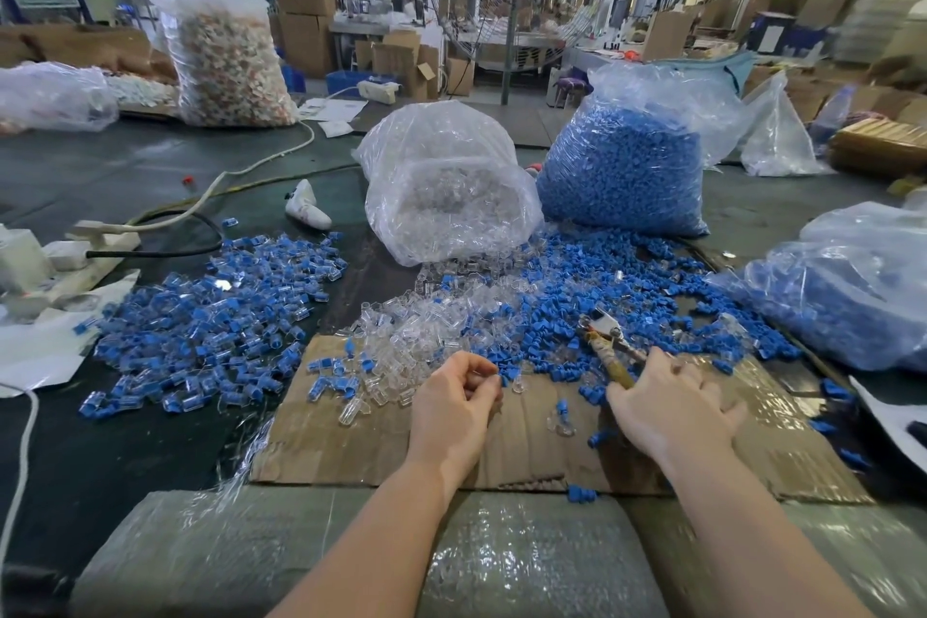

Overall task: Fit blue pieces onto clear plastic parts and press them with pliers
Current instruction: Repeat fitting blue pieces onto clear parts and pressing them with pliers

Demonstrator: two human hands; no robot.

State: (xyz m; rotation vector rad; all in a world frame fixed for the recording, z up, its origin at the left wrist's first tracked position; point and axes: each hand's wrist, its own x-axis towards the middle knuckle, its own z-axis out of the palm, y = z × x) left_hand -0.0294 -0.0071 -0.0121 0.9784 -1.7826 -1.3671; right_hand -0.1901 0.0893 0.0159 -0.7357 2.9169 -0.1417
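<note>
- Working at a dark green counter (150,176), seated person, both forearms reaching over a flattened brown cardboard sheet (351,442).
- Left hand (454,396): fingers curled, pinching a small clear plastic part (484,369) at the fingertips; no blue piece seen on it.
- Right hand (669,404): grip wrapped round the worn yellow-handled pliers (609,346), nose pointing up-left over the parts; whether the jaws are open I cannot tell.
- Loose small blue plastic pieces (577,311) heaped just beyond the hands, mixed with a scatter of clear parts (416,326).
- Pile of fitted blue-and-clear assemblies (210,316) lies to the left, well apart from the hands.
- Clear bag of clear parts (446,196) and clear bag of blue pieces (622,166) stand behind.
- Risk, my reading: a blue piece seated crooked could crack the clear part under the pliers; a slipping pinch drops it into the mixed heap.
</note>
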